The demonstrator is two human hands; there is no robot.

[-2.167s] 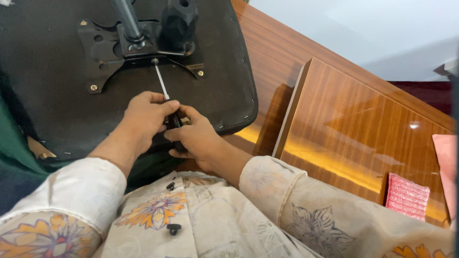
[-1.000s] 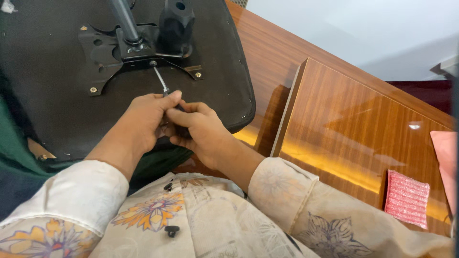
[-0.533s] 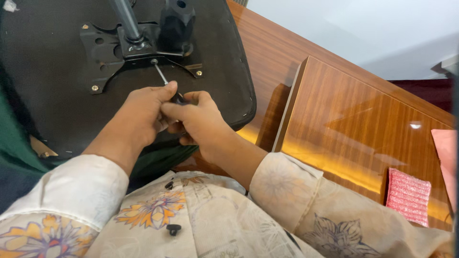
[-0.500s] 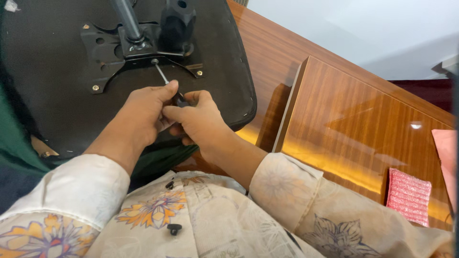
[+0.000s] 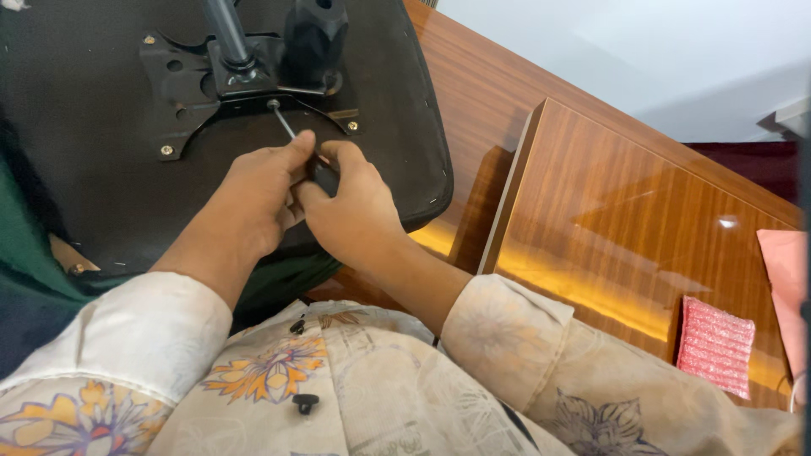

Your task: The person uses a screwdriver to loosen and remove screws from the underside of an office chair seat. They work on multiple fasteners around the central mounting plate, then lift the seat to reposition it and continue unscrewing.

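A person in a pale floral-print shirt works a screwdriver (image 5: 291, 135) against the underside of an upturned chair seat (image 5: 93, 203), seen from above. Both hands meet at the tool's dark handle, which is almost wholly hidden between them. The left hand (image 5: 253, 203) curls its fingers closed around the handle, thumb and forefinger pinching where the thin metal shaft leaves it. The right hand (image 5: 351, 207) wraps its fingers closed over the handle from the other side, touching the left hand. The shaft slants up and to the left, and its tip sits on a screw (image 5: 273, 105) at the near edge of the black metal mounting plate (image 5: 173, 80) fixed to the seat's dark underside. A brass-coloured bolt (image 5: 166, 150) shows at the plate's lower left corner and another (image 5: 352, 127) at its lower right. A grey gas-lift column (image 5: 221, 29) and a black knob (image 5: 314, 29) rise from the plate. The seat rests on a glossy wooden counter (image 5: 473, 101), its right edge just beside a raised wooden panel (image 5: 625, 211). On that panel, well apart from the hands, lies a pink ribbed pad (image 5: 715, 344), with a pale pink sheet (image 5: 786, 287) at the frame's right edge.
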